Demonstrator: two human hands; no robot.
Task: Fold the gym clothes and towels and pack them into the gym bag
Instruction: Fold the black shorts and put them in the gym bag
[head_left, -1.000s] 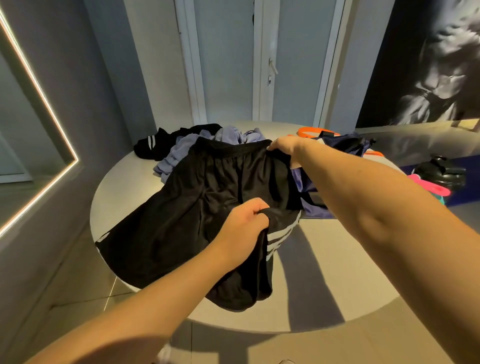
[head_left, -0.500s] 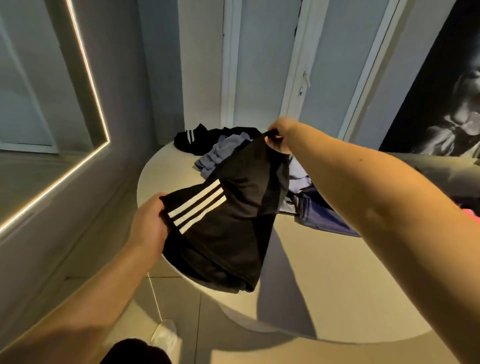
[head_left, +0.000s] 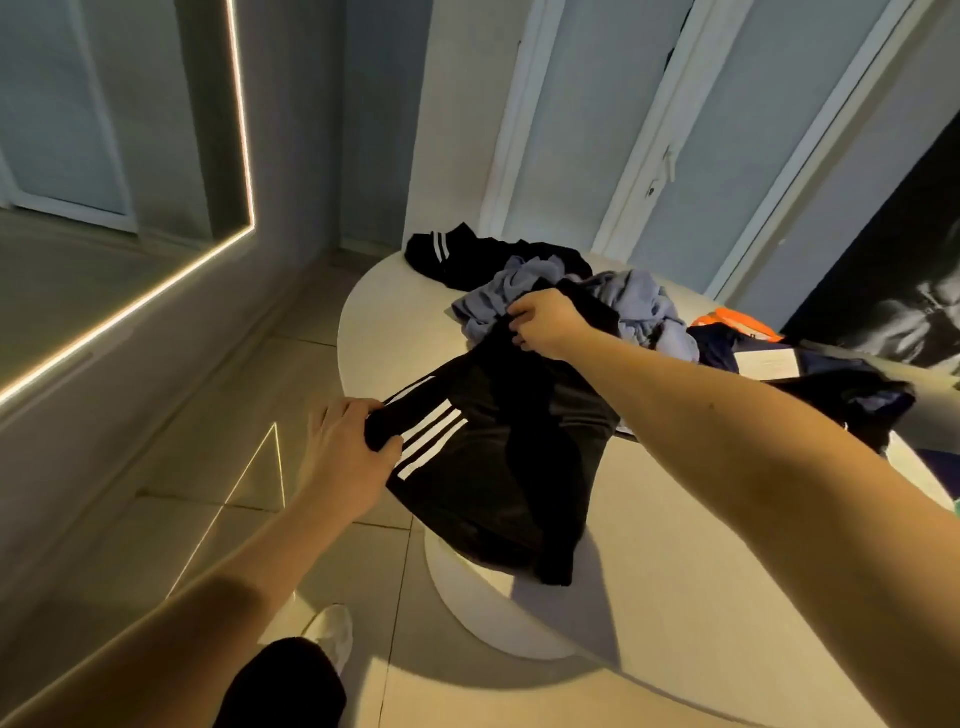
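Observation:
Black shorts (head_left: 498, 457) with three white side stripes lie folded lengthwise across the left edge of the round white table (head_left: 675, 551), their lower end hanging over the rim. My left hand (head_left: 345, 452) grips the striped hem end, off the table's edge. My right hand (head_left: 545, 325) pinches the waistband end, farther back. Behind it sits a crumpled lilac garment (head_left: 639, 301) and another black striped garment (head_left: 457, 252). The dark blue gym bag (head_left: 841, 384) with orange handles (head_left: 737, 318) lies at the right.
A mirror with a lit strip edge (head_left: 156, 291) lines the left wall. Closed white doors (head_left: 649, 130) stand behind the table. My white shoe (head_left: 332, 631) is on the tiled floor by the table's pedestal (head_left: 488, 613).
The shorts, held up and spread a second ago, were folded in half and lowered onto the table. Both hands came down with them; the view swung left.

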